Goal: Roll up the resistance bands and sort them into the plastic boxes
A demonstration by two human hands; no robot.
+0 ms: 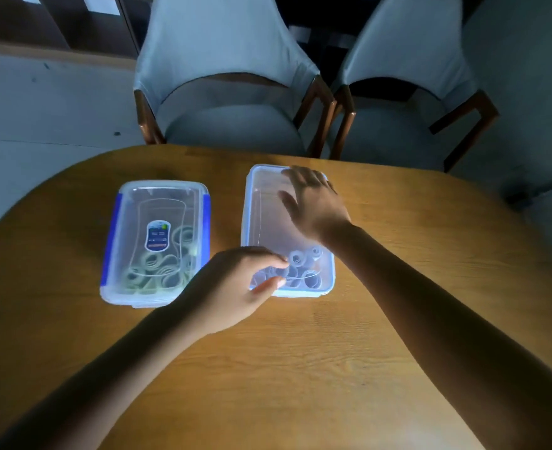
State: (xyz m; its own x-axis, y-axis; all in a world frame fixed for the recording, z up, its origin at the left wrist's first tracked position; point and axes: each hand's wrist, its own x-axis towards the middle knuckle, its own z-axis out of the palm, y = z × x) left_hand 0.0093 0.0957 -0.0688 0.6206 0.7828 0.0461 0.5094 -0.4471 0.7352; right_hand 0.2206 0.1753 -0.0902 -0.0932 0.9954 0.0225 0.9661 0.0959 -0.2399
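Hands (313,203) over lid (268,203) (bands (300,267) blurred)

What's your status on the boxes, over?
Left hand at near corner of right box, right hand flat on its lid. Left box lidded, rolled bands inside both. Nothing blocking.

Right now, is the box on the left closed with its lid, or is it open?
Closed. The left box has its clear lid with the label on top, and the blue clips along both long sides lie folded down. Rolled bands show through the lid.
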